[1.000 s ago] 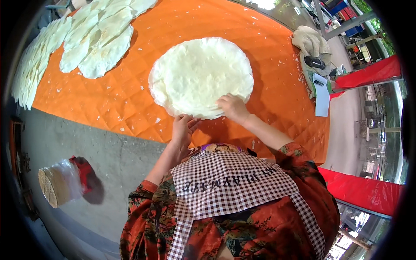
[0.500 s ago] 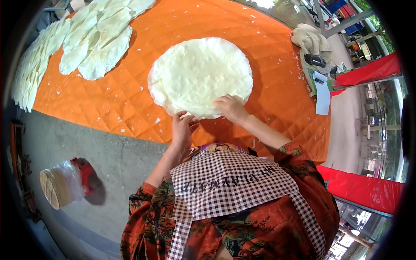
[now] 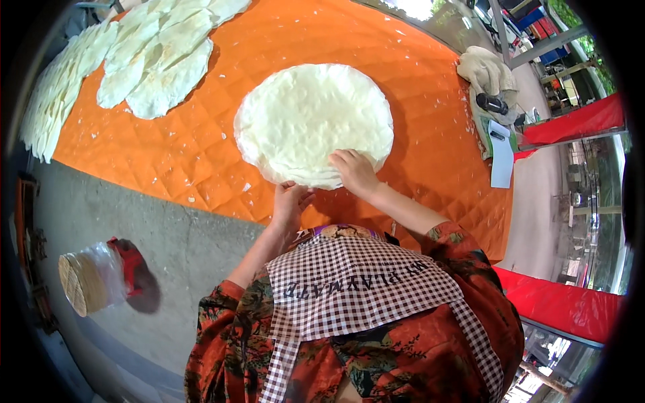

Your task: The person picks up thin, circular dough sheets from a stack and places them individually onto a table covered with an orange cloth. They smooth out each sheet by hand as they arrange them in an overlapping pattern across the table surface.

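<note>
A round stack of thin, pale flatbread sheets (image 3: 312,121) lies on the orange quilted cover, its layered edges showing on the near side. At that near edge my left hand (image 3: 290,203) has its fingertips drawn together on the sheets' rim; how many layers they pinch is hidden. My right hand (image 3: 356,174) rests palm down on the near right part of the stack, its fingers stretched over the top sheet and pointing up and left. Both forearms reach in from below, past a checked apron (image 3: 363,282).
More pale flatbreads (image 3: 168,67) lie overlapped at the far left of the orange-covered table (image 3: 430,134). At its right edge are a beige cloth (image 3: 487,70), a black object (image 3: 492,103) and a white paper (image 3: 502,161). A round bundle in clear plastic (image 3: 87,279) stands on the floor.
The view has shifted slightly. My left hand's fingers have come closer together at the near rim. My right hand stays on the stack, with more layered edges showing below it.
</note>
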{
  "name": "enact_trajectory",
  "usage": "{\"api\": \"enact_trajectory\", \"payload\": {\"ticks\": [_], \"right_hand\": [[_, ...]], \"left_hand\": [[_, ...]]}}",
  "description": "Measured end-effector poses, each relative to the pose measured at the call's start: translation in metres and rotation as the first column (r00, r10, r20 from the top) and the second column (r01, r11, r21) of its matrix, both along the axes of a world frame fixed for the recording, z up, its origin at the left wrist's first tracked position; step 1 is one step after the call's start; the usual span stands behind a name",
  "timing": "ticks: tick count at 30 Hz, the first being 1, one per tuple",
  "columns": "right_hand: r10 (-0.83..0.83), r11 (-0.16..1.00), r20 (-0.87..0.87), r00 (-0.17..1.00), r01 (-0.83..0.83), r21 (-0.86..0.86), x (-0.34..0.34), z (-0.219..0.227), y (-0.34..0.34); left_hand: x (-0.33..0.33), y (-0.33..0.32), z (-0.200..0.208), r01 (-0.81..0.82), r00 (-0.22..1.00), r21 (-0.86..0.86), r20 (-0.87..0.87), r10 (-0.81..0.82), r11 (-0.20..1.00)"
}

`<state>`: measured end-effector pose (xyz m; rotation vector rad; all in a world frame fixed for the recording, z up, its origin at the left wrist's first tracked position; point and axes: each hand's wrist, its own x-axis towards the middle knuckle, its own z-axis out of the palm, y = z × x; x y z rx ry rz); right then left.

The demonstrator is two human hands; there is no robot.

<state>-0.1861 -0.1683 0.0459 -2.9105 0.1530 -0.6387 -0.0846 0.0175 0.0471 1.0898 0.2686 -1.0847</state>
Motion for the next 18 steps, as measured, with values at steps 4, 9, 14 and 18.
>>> {"api": "enact_trajectory", "payload": {"ticks": [4,9,14,18], "right_hand": [[-0.012,0.977,-0.236,0.972,0.061,0.202,0.013,0.012,-0.011],[-0.002,0.908,-0.383,0.924,0.162,0.387,0.016,0.019,-0.026],[0.149,0.940,-0.421,0.894,0.003,0.340,0.007,0.030,-0.020],[0.189,0.958,-0.417,0.889,-0.074,0.277,-0.004,0.025,-0.017]], "left_hand": [[0.005,-0.010,-0.013,0.073,0.992,-0.062,-0.095,-0.078,0.995],[0.001,-0.019,-0.022,0.073,0.994,-0.084,-0.072,-0.079,0.994],[-0.007,-0.025,-0.016,0.008,0.996,-0.091,-0.083,-0.015,0.996],[-0.013,-0.026,-0.015,0.014,1.000,-0.158,-0.023,-0.018,0.987]]}}
